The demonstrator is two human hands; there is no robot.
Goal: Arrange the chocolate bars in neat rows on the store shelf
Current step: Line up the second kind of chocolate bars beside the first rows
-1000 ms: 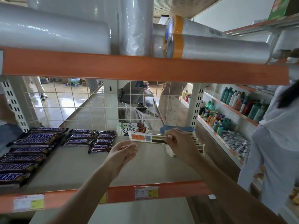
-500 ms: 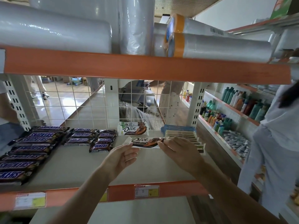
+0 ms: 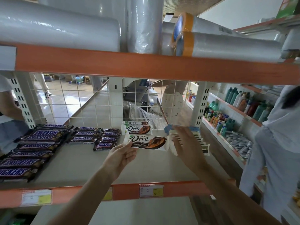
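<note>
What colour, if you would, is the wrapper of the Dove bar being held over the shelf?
Mostly white with brown chocolate artwork at its right end; the head view shows it.

A shop: grey metal shelving with orange front rails [image 3: 162, 69] carries paper price labels [image 3: 151, 190] along the lower rail, dark-wrapped Snickers bars [image 3: 37, 140] lie in rows toward the shelf's left edge, and a neighbouring aisle shelf at the right holds ranks of coloured plastic bottles [image 3: 217, 120]
</note>
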